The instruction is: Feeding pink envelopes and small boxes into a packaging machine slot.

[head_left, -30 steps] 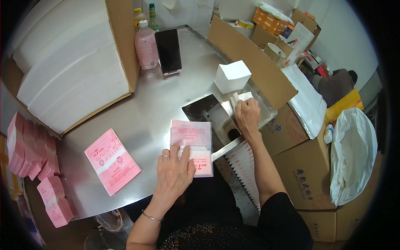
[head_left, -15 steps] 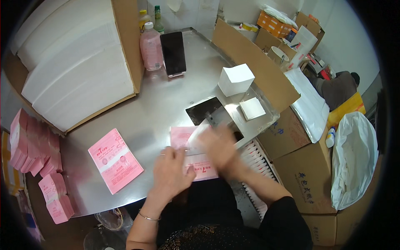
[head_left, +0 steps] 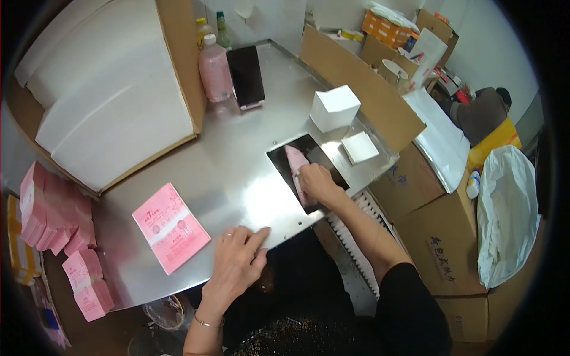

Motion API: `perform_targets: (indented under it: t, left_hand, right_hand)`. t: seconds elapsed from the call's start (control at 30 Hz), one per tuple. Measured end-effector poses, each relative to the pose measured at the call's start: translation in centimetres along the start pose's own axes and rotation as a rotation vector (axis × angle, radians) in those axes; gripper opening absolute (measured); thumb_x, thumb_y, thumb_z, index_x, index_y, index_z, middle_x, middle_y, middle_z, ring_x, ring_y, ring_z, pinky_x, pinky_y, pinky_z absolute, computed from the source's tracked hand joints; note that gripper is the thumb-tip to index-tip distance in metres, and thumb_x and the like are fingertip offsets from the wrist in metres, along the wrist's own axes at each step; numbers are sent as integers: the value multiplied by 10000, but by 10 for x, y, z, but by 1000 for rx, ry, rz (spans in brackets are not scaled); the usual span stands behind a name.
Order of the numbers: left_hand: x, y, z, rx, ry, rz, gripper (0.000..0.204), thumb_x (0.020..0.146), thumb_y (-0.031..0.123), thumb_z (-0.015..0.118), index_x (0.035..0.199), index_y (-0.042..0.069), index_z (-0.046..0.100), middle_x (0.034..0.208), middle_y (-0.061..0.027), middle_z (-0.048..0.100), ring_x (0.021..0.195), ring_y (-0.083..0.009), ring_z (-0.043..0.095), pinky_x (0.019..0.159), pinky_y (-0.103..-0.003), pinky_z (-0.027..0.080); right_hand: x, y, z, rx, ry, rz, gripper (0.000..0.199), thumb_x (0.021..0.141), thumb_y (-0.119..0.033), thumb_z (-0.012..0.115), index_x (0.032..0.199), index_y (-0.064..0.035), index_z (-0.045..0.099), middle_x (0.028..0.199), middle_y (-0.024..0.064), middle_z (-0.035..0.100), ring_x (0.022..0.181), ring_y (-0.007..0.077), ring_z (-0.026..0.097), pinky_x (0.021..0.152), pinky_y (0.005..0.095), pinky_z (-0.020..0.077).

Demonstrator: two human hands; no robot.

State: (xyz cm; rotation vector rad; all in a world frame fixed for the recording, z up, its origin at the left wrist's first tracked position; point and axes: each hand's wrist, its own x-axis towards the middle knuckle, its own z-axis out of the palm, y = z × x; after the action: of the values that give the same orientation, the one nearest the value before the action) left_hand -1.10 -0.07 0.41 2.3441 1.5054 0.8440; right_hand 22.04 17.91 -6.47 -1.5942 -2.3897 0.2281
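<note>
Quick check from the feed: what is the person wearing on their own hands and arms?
Both hands are bare, no gloves. The left hand has a thin ring on one finger and a slim bracelet at the wrist. The right hand shows no jewellery; its forearm is bare up to a black sleeve.

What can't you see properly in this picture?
- Head view: the pink packet is partly covered by the right hand; its lower end is hidden.
- The dark opening shows nothing inside.
- The print on the flat pink packet is too small.
</note>
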Motion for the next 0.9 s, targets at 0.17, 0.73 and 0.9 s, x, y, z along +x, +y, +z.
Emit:
perform_targets:
  t: [0.17, 0.73, 0.9]
  left_hand:
    - [-28, -27, -25, 143, 345, -159, 260, 701, -7, 632, 950, 65, 609, 1086, -166, 561, 1063, -372, 523, 918, -492, 413]
    - [-59, -83, -43, 222, 315, -515, 66, 914, 70, 639, 956, 46, 595, 869, -98, 572, 881, -275, 528, 956, -412, 354]
    - [-56, -80, -48, 311, 350, -454, 85, 911, 92, 634, 953, 36, 587, 875, -101, 578, 899, -275, 531, 895, -398, 383]
  right_hand:
    - [-30, 8, -48, -94, 446, -19, 178, 831, -189, 669, 902, -27, 647, 779, 150, 651, 766, 379, 649, 703, 519, 486]
    - [-46, 82, -104, 736, 728, 358, 261, 852, -162, 734, 981, 63, 707, 809, 66, 707, 690, 106, 623, 634, 292, 506]
    - [-48, 96, -82, 762, 713, 399, 317, 865, -171, 722, 1095, 47, 721, 777, 16, 672, 692, 66, 560, 630, 262, 473]
